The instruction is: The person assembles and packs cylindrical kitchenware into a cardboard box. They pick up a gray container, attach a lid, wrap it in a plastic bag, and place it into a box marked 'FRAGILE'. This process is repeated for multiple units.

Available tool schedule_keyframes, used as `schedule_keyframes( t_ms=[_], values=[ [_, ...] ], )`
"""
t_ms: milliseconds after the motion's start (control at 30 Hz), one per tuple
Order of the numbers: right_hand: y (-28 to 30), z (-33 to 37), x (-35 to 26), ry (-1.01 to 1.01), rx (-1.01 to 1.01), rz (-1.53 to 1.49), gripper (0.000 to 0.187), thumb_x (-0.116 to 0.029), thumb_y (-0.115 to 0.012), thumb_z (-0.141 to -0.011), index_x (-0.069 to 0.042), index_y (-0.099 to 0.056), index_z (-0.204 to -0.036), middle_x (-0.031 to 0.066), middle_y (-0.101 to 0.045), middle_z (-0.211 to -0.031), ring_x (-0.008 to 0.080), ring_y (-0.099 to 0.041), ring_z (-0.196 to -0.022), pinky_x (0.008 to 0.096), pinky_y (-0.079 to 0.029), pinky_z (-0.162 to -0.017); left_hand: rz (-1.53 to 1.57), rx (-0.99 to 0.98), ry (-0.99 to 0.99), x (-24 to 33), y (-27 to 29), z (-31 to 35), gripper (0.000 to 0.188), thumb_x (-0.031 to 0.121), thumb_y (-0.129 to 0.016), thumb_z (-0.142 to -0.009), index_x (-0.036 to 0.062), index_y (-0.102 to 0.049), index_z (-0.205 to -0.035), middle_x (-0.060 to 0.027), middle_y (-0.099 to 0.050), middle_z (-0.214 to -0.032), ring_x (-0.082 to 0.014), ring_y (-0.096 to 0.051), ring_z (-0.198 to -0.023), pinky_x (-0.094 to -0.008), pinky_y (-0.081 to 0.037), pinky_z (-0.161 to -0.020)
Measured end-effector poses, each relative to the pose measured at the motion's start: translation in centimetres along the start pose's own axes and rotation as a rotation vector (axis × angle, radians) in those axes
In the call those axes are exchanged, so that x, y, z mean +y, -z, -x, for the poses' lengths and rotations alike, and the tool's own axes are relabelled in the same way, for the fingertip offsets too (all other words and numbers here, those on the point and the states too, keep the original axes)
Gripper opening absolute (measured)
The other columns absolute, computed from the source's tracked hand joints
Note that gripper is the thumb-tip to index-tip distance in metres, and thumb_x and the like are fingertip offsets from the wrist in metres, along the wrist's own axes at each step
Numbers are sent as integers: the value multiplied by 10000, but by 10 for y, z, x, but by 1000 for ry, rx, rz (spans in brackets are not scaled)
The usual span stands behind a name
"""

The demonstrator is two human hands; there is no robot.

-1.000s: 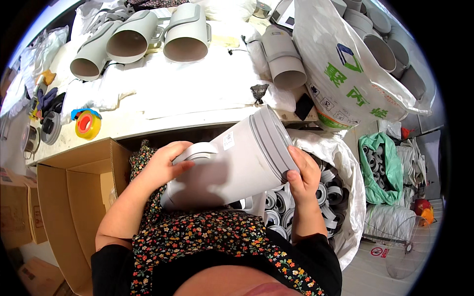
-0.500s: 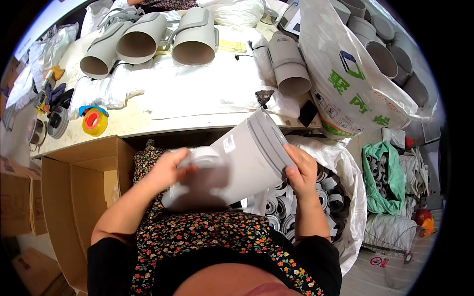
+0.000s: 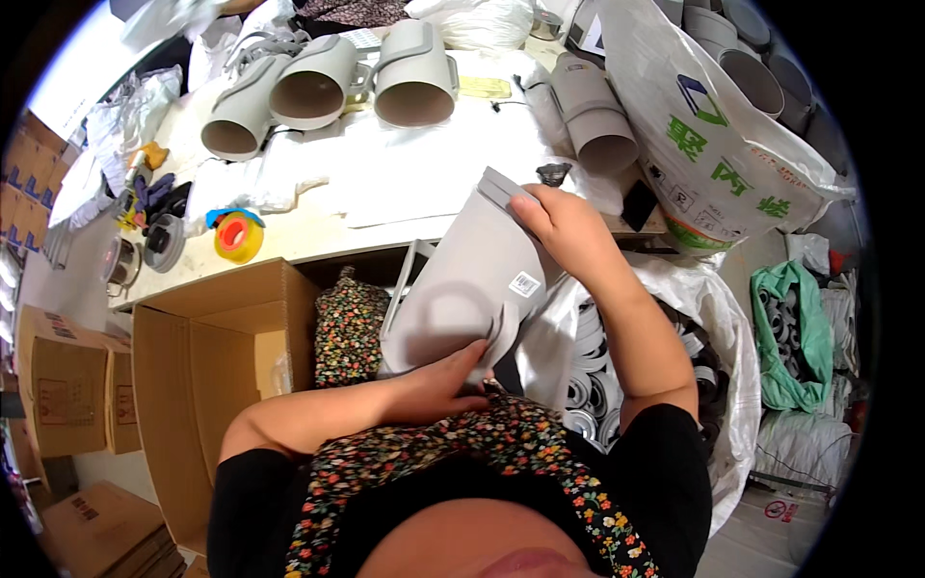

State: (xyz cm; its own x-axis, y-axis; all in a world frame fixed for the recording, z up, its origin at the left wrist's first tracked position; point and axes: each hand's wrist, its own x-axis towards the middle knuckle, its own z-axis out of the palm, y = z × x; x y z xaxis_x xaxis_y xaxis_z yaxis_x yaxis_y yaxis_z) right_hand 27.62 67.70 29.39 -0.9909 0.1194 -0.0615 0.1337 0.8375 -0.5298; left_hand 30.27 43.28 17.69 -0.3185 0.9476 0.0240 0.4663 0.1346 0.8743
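Note:
A large grey cylindrical jug [image 3: 472, 260] slants in front of my chest, with a small white label on its side. My right hand [image 3: 564, 226] grips its upper end, thumb on the band near the rim. Low on the jug, my left hand [image 3: 443, 385] presses against the lower end beside a curved grey handle [image 3: 503, 332]; some of its fingers are hidden. A thin grey loop [image 3: 403, 284] sticks out on the jug's left side. Part of the jug's lower surface is blurred by shadow or motion.
Three similar grey jugs [image 3: 414, 82] lie on the white-covered table [image 3: 361, 169], another farther right. An open cardboard box [image 3: 207, 328] stands at left, near yellow tape [image 3: 238, 237]. Right of me are a white sack [image 3: 737, 405] of grey parts and a large printed bag [image 3: 703, 125].
The jug has been turned, so its label now sits farther right and its upper end points higher. My right hand rose with that end; my left hand moved lower along the jug. The view shifted slightly.

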Motion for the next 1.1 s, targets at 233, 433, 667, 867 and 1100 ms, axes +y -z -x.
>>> schedule_keyframes(
  t_ms=[233, 433, 667, 867, 1100],
  values=[
    [-3, -7, 15, 477, 245, -69, 352, -292, -492, -859, -17, -589, -1055, 175, -594, -957, 340, -546, -906, 399, -428, -805, 762, -15, 300, -47, 60, 18, 490, 361, -547, -886, -1, -403, -1184, -157, -559, -953, -230, -571, -889, -330, -468, -763],
    [-25, -20, -34, 369, 273, 88, 353, -315, -537, -826, -27, -613, -1016, 176, -594, -818, 342, -560, -807, 397, -444, -726, 101, -260, 134, 8, 50, -23, 460, 273, -558, -866, -14, -441, -1205, -173, -600, -980, -286, -588, -935, -314, -443, -858],
    [-22, 29, 32, 621, 400, 10, 490, -354, -634, -731, -14, -612, -1083, 151, -604, -883, 300, -566, -788, 362, -445, -722, 618, 897, 495, -166, 85, 3, 508, 427, -415, -933, 28, -449, -1247, -131, -487, -1244, -206, -453, -1160, -334, -337, -996],
    [-3, 13, 32, 916, 74, -431, 525, -460, -529, -834, 31, -633, -987, 165, -628, -893, 295, -623, -733, 349, -488, -699, 830, 282, -1, -66, 80, -40, 916, 724, -339, -804, 10, -282, -1375, -128, -364, -1370, -205, -312, -1279, -344, -222, -1062],
    [-106, -170, 82, 352, 316, -225, 332, -177, -682, -770, 2, -599, -1037, 129, -581, -1066, 254, -526, -1053, 316, -436, -842, 741, 313, -49, -79, 72, -42, 885, 701, -312, -831, -6, -295, -1364, -126, -395, -1345, -203, -339, -1254, -335, -230, -1048]
  ],
)
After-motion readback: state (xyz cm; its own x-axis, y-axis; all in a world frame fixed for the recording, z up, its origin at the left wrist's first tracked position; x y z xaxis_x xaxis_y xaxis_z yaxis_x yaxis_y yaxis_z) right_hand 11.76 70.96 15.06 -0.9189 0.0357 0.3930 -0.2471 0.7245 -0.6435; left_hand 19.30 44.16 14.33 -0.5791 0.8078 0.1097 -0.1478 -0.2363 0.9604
